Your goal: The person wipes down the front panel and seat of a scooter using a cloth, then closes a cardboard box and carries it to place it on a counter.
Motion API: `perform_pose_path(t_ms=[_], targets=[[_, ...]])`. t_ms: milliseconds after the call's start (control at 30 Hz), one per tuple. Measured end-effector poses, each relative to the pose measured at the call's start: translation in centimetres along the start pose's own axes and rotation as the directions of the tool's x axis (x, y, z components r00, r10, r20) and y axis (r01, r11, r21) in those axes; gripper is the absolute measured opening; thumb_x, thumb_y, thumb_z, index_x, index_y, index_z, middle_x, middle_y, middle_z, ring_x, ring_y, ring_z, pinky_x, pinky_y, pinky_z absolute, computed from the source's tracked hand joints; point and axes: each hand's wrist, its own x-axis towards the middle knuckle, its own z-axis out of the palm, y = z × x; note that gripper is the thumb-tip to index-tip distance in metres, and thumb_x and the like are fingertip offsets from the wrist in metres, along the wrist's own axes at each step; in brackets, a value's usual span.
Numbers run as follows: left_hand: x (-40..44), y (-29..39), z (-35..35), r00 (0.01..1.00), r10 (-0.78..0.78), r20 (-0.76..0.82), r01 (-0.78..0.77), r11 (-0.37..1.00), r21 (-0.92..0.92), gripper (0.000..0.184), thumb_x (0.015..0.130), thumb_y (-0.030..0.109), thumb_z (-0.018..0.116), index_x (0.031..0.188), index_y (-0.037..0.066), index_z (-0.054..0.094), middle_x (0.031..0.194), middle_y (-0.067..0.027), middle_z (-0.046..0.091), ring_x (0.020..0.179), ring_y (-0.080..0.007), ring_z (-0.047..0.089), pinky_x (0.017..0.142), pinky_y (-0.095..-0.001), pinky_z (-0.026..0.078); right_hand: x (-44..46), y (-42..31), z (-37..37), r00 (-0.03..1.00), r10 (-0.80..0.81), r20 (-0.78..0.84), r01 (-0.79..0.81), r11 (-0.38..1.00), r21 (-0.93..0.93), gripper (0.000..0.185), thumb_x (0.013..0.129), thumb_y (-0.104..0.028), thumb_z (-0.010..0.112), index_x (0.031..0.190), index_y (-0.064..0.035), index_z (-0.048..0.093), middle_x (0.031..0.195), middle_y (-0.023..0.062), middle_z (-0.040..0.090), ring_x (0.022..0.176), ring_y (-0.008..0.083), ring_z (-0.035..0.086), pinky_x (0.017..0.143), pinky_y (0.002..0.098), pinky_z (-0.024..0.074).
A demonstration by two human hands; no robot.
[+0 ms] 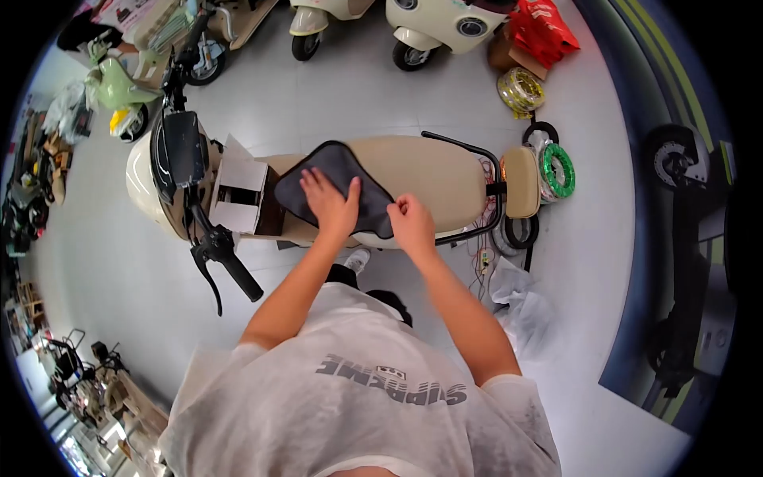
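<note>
A dark grey cloth (373,187) with black edging lies over the front part of the beige seat (445,171) of an electric scooter. My left hand (330,205) rests flat on the cloth, fingers spread. At the cloth's right edge, my right hand (412,225) has its fingers curled in a pinch on the border. An open white cardboard box (238,187) stands on the scooter's footboard, left of the cloth; its inside is dark.
The handlebar (226,258) with its brake lever juts out on the left. A black grab rail (469,145) and tan backrest (521,183) are at the seat's rear. Wrapped tyres (558,171), loose cables (479,274) and plastic wrap (517,298) lie right. Other scooters (449,28) stand beyond.
</note>
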Motion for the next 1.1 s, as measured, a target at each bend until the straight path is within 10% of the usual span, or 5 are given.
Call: perform_pose_path(t_ms=[267,433,567,633,1100], targets=[[0.6,-3.4,8.8,0.973,-0.154,0.172,0.066,0.9,0.431,0.115,0.08,0.071,0.064,0.157,0.0,0.017,0.164,-0.0275,0.008,0.152,-0.0451,0.003,0.119,-0.0607,0.008,0.3,10.3,-6.2,0.977,0.078,0.199,-0.073,0.997,-0.033,0.032,0.085,-0.026,0.07,0.107,-0.0031,0.064,0.09,0.0144,0.07,0.088,0.0361,0.067,0.079,0.0449,0.052],[3.5,-5.6,8.2,0.956,-0.051,0.29,-0.108,0.856,0.506,0.126,0.071,0.08,0.065,0.159,0.004,0.015,0.165,-0.0242,0.005,0.152,-0.0431,0.002,0.119,-0.0621,0.007,5.5,14.8,-19.7,0.795,-0.522,-0.309,0.191,0.699,-0.689,0.051,0.084,-0.02,0.069,0.128,-0.0003,0.054,0.13,0.0214,0.055,0.123,0.0414,0.048,0.106,0.0478,0.0374],[4.7,-4.8,7.2,0.902,-0.139,0.408,-0.125,0.822,0.556,0.136,0.064,0.083,0.068,0.16,0.007,0.01,0.166,-0.0213,0.002,0.152,-0.0437,-0.001,0.119,-0.0628,0.006,11.5,21.7,-25.0,0.844,-0.403,-0.354,0.064,0.731,-0.68,0.07,0.085,-0.032,0.07,0.14,0.0018,0.041,0.134,0.0282,0.052,0.128,0.044,0.047,0.107,0.0492,0.0373],[5.1,-4.1,6.7,0.881,-0.188,0.434,-0.115,0.806,0.581,0.138,0.062,0.084,0.069,0.16,0.008,0.009,0.166,-0.0212,0.001,0.152,-0.0441,-0.001,0.119,-0.0628,0.006,12.6,24.1,-25.0,0.987,-0.033,-0.158,-0.019,0.948,-0.319,0.066,0.086,-0.03,0.07,0.135,0.0041,0.043,0.126,0.0303,0.058,0.117,0.0446,0.056,0.098,0.0489,0.0437],[6.7,-5.8,7.3,0.833,0.133,0.538,-0.42,0.784,0.457,0.137,0.062,0.085,0.067,0.159,0.004,0.013,0.165,-0.0217,0.008,0.151,-0.0457,0.003,0.118,-0.0635,0.005,15.1,24.7,-23.8,0.938,0.005,-0.346,-0.115,0.948,-0.297,0.053,0.086,-0.04,0.071,0.121,-0.0035,0.054,0.111,0.0252,0.067,0.105,0.045,0.063,0.088,0.0491,0.0491]])
